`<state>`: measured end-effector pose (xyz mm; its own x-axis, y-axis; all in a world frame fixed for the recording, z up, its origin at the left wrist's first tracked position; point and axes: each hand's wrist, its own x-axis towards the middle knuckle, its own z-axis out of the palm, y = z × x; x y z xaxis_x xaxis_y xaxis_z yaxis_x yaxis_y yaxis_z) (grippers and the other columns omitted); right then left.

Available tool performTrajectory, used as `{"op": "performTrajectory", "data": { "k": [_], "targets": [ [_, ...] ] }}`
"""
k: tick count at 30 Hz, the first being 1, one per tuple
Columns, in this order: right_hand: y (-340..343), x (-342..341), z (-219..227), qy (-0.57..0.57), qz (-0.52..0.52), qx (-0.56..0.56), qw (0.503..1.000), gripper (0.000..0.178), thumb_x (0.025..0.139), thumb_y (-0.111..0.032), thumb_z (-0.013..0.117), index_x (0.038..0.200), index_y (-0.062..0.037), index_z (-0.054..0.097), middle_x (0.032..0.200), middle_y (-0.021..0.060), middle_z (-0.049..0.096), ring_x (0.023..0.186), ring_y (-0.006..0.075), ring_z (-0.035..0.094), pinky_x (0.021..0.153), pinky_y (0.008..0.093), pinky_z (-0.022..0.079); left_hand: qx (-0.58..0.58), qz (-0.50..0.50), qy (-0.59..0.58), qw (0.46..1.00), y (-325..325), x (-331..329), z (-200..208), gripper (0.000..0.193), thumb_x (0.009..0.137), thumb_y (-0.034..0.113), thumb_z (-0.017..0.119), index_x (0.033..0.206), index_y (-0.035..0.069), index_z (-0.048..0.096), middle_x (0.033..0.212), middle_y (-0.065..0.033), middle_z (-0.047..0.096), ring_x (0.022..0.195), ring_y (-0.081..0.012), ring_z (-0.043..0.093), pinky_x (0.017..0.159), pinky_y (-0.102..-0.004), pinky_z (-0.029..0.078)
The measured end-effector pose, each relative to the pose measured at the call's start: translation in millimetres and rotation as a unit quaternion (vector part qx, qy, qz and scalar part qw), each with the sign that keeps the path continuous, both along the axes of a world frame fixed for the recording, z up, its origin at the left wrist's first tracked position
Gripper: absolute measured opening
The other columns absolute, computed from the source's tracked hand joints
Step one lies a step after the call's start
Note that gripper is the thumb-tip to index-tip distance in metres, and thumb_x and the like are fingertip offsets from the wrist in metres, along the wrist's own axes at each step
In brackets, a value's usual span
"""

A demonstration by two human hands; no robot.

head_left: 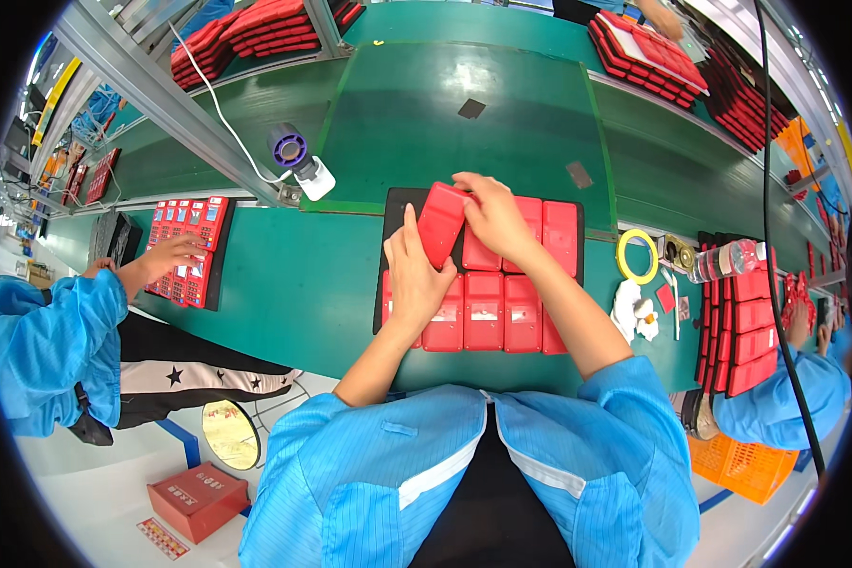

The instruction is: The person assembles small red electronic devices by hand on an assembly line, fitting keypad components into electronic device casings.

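Both my hands are on one red handheld device [439, 227], a rounded block with its plain side up, tilted over the upper left of a black tray [399, 201]. My left hand [417, 275] holds its left and lower edges, with thumb and fingers apart around it. The fingers of my right hand [492, 216] are closed on its upper right corner. More red devices [484, 310] lie in rows in the tray, plain side up; my right forearm covers part of them.
Right of the tray are yellow tape [637, 257], a plastic bottle [725, 262] and stacked red devices [748, 327]. A small purple-black fan [289, 145] stands behind left. A co-worker's hand [172, 256] touches another filled tray at left. A black cable [776, 208] hangs at right.
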<state>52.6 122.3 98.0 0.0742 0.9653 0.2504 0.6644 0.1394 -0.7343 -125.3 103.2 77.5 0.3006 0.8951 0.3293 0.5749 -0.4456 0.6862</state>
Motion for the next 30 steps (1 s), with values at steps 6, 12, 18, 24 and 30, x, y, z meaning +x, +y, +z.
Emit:
{"op": "performTrajectory", "data": {
  "k": [6, 12, 18, 24, 30],
  "targets": [
    [-51.0, 1.4, 37.1, 0.306, -0.007, 0.042, 0.951, 0.039, 0.097, 0.004, 0.046, 0.136, -0.0007, 0.050, 0.135, 0.0138, 0.060, 0.124, 0.0198, 0.058, 0.106, 0.0329, 0.043, 0.166, -0.039, -0.065, 0.983, -2.4, -15.9, 20.0, 0.104, 0.069, -0.004, 0.078, 0.154, -0.003, 0.019, 0.132, -0.0228, 0.051, 0.119, -0.0390, 0.047, 0.100, -0.0470, 0.043],
    [-85.7, -6.3, 54.3, 0.420, -0.013, 0.066, 0.905, 0.039, 0.099, 0.004, 0.046, 0.137, -0.0006, 0.049, 0.139, 0.0136, 0.056, 0.129, 0.0192, 0.053, 0.110, 0.0328, 0.039, 0.253, -0.098, -0.104, 0.957, -10.8, -22.7, 26.6, 0.110, 0.067, -0.005, 0.079, 0.155, -0.003, 0.014, 0.136, -0.0257, 0.050, 0.116, -0.0399, 0.051, 0.098, -0.0486, 0.044],
    [-101.3, -12.6, 63.1, 0.408, -0.002, 0.104, 0.907, 0.037, 0.100, 0.001, 0.048, 0.136, -0.0001, 0.049, 0.138, 0.0137, 0.056, 0.129, 0.0202, 0.052, 0.110, 0.0349, 0.039, 0.226, -0.134, -0.187, 0.946, -16.2, -25.5, 22.6, 0.112, 0.070, -0.007, 0.077, 0.157, -0.001, 0.007, 0.136, -0.0267, 0.050, 0.119, -0.0370, 0.054, 0.099, -0.0454, 0.048],
    [-100.2, -15.4, 65.2, 0.320, -0.015, 0.128, 0.939, 0.033, 0.102, -0.007, 0.051, 0.134, -0.0016, 0.057, 0.138, 0.0128, 0.057, 0.131, 0.0233, 0.052, 0.111, 0.0357, 0.038, -0.084, -0.170, -0.431, 0.882, -32.3, -19.7, 43.0, 0.106, 0.074, -0.007, 0.074, 0.158, 0.001, 0.009, 0.137, -0.0242, 0.051, 0.128, -0.0319, 0.053, 0.105, -0.0439, 0.047],
    [-88.6, -12.2, 72.9, 0.279, -0.047, 0.054, 0.957, 0.034, 0.105, -0.016, 0.048, 0.135, -0.0033, 0.059, 0.138, 0.0100, 0.058, 0.129, 0.0197, 0.053, 0.109, 0.0332, 0.039, -0.518, -0.260, -0.557, 0.595, -33.9, -30.7, 37.4, 0.071, 0.097, 0.045, 0.060, 0.146, -0.001, 0.039, 0.137, -0.0250, 0.054, 0.121, -0.0328, 0.061, 0.105, -0.0477, 0.050]
  ]
}}
